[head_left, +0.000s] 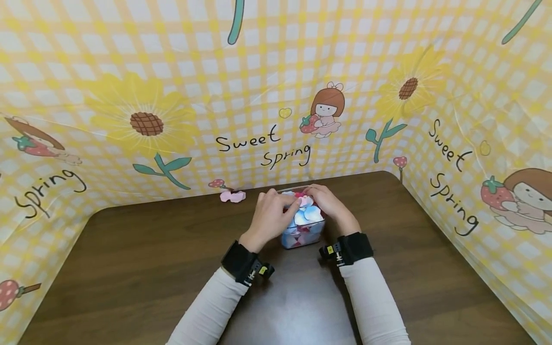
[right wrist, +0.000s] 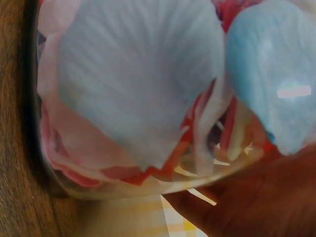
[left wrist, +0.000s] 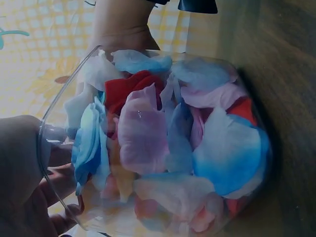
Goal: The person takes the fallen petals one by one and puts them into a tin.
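A clear square-cornered container point(head_left: 302, 238) stands on the table, filled with fabric flower petals point(head_left: 307, 216) in blue, white, pink and red. At its upper left side, the left hand point(head_left: 272, 215) holds the rim with bent fingers, its thumb lying over the petals. Through the clear wall in the left wrist view, fingers point(left wrist: 57, 192) show close to the rim. The right hand point(head_left: 329, 201) grips the far right corner, its fingertips partly hidden behind the petals. In the right wrist view, that hand lies along the container's lower side, below a pale petal point(right wrist: 143, 84).
A pink petal piece point(head_left: 233, 196) lies at the table's back edge, left of the container. The brown table point(head_left: 172, 268) is enclosed by a yellow checked cloth point(head_left: 258, 72) at the back and both sides. Black wrist cameras point(head_left: 247, 263) are strapped on both wrists.
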### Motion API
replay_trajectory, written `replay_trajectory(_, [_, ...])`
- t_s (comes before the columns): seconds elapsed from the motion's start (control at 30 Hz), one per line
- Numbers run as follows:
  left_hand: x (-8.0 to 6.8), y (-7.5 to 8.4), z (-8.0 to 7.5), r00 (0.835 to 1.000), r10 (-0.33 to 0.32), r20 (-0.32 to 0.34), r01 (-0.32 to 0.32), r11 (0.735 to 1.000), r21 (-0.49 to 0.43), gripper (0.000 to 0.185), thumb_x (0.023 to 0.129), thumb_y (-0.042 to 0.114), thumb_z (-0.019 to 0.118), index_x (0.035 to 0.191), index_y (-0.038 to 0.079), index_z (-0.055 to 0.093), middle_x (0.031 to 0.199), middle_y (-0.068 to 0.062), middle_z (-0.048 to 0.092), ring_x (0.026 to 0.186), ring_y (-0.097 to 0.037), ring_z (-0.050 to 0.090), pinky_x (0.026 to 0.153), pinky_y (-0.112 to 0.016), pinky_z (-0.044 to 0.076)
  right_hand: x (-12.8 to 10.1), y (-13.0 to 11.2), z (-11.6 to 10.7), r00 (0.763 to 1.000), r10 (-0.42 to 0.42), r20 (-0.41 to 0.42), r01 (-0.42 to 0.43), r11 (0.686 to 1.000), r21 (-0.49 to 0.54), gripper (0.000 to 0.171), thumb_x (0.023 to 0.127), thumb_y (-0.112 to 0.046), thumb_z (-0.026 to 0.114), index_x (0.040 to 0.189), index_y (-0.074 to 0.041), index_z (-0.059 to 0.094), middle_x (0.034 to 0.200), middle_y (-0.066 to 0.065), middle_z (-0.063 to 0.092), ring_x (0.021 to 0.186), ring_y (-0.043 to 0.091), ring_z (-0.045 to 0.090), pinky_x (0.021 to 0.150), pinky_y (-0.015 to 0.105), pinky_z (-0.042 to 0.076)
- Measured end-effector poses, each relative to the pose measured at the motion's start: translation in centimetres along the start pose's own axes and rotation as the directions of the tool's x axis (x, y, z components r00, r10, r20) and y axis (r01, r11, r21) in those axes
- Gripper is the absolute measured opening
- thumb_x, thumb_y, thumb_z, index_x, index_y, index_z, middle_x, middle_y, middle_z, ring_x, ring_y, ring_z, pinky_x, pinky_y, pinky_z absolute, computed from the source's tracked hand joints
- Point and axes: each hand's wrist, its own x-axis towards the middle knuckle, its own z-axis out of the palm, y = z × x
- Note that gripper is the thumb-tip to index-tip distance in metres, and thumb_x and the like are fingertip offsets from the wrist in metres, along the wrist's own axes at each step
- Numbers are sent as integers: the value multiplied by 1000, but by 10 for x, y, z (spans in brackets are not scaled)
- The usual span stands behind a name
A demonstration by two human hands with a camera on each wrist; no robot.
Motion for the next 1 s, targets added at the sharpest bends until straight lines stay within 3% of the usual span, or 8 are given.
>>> replay_trajectory(0.1, [2, -2, -4, 999, 25, -23, -26, 999, -29, 37, 104, 27, 61, 68, 21, 69, 64, 8, 61, 74, -17, 46, 74, -39, 28, 0, 1, 1, 1000, 2, -11, -2, 1000, 6, 42, 106, -19, 37, 126, 6, 64, 131, 22, 61, 119, 34, 56, 101, 44, 44])
replay_trajectory(0.23, [5, -13, -14, 983, 1, -181, -19, 995, -98, 17, 101, 20, 66, 96, 11, 80, 99, -4, 77, 91, -23, 58, 82, -45, 35, 0, 0, 2, 1000, 1, -27, -1, 1000, 15, 40, 105, -17, 40, 125, 8, 64, 131, 24, 61, 121, 35, 56, 104, 46, 43])
replay_trajectory(0.3, [7, -27, -23, 965, -41, -260, 9, 993, -120, 17, 99, 20, 68, 104, 8, 79, 105, -9, 77, 97, -27, 62, 88, -47, 39, 0, 0, 3, 1000, -1, -30, 1, 1000, 2, 40, 105, -16, 40, 126, 9, 63, 134, 24, 60, 124, 36, 55, 107, 48, 41])
replay_trajectory(0.4, [3, -59, -37, 944, -124, -307, 111, 992, -59, 17, 98, 20, 70, 105, 7, 79, 104, -10, 76, 98, -31, 64, 92, -50, 40, 1, -2, 3, 1000, -4, -29, 3, 999, -35, 41, 105, -16, 39, 128, 9, 62, 136, 25, 58, 128, 38, 53, 110, 50, 39])
replay_trajectory(0.47, [-5, -86, -43, 938, -191, -291, 208, 978, 31, 18, 97, 19, 70, 108, 7, 79, 106, -11, 76, 100, -34, 64, 95, -53, 39, 0, -2, 4, 1000, 5, -25, -5, 999, -33, 42, 105, -17, 39, 127, 9, 62, 137, 25, 58, 129, 38, 52, 111, 50, 39])
replay_trajectory(0.67, [-35, -148, -49, 891, -432, -135, 453, 862, 228, 32, 91, 6, 68, 123, 7, 73, 126, -18, 69, 114, -48, 55, 93, -61, 33, -1, -4, 4, 1000, 22, -21, -23, 999, -26, 42, 104, -19, 38, 126, 7, 63, 135, 23, 60, 129, 36, 52, 112, 50, 38])
replay_trajectory(0.83, [-47, -167, -48, 853, -520, 43, 496, 833, 244, 37, 96, 14, 68, 133, 8, 68, 136, -20, 63, 119, -50, 45, 92, -60, 28, 0, -2, 5, 1000, 20, -24, -21, 999, -30, 42, 104, -18, 39, 125, 8, 63, 134, 23, 60, 128, 36, 53, 111, 50, 38])
replay_trajectory(1.0, [-48, -170, -47, 878, -479, -18, 462, 836, 296, 18, 93, 13, 74, 110, 9, 80, 111, -16, 74, 110, -46, 52, 89, -57, 30, -1, -5, 5, 999, 19, -30, -20, 1000, -20, 41, 104, -17, 38, 125, 8, 63, 135, 24, 59, 129, 37, 51, 112, 50, 37])
